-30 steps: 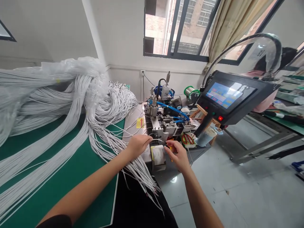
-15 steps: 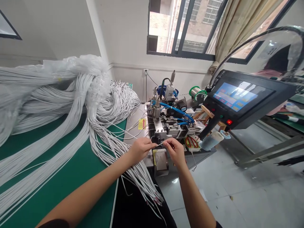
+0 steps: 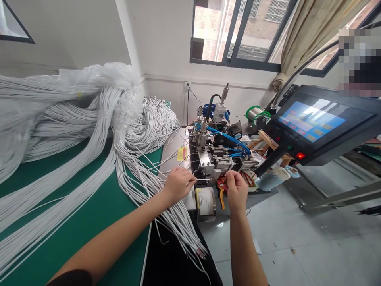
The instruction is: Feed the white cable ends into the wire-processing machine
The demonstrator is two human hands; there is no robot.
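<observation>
My left hand (image 3: 177, 184) is closed in a pinch on a thin white cable (image 3: 201, 179), whose end points right at the base of a small metal machine (image 3: 217, 153) with blue hoses. My right hand (image 3: 237, 190) is closed too, fingertips pinched just right of the cable's end near the machine's front; what it holds is too small to make out. Orange-handled pliers (image 3: 221, 190) lie between my hands. A small grey box with a white label (image 3: 205, 202) sits below the cable.
Big bundles of white cables (image 3: 89, 131) lie over the green mat (image 3: 89, 214), and several ends hang off the table edge (image 3: 190, 238). A touchscreen panel (image 3: 315, 123) stands at right. Behind the machine sits a green wire spool (image 3: 256, 114). Grey floor lies below right.
The view has shifted. My right hand moved up and to the right, away from the left hand, toward the machine's front. The left hand keeps its pinch on the cable.
</observation>
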